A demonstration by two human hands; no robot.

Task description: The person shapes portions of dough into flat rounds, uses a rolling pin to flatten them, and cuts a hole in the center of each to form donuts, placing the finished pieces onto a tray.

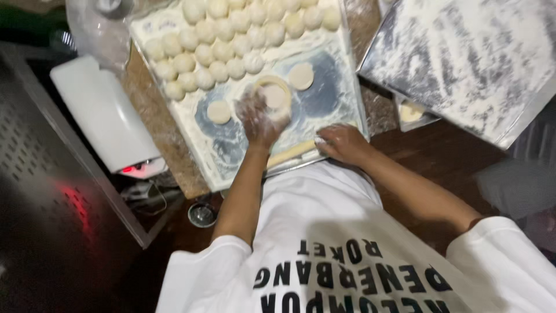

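I am watching a floured board [341,110] carrying rows of pale dough balls [231,35]. The left hand [259,119], fingers spread, is pressing a round dough disc [274,95]. The right hand [343,142] is resting curled beside the rolling pin [291,153].

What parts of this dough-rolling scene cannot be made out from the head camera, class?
- Left hand: blurred and floured, so its fingers and grip on the flattened dough disc are unclear.
- Wooden rolling pin: its far end is hidden under the right hand.
- Rows of pale round dough balls: cut off by the top edge.
- Floured metal tray: cut off by the right edge.
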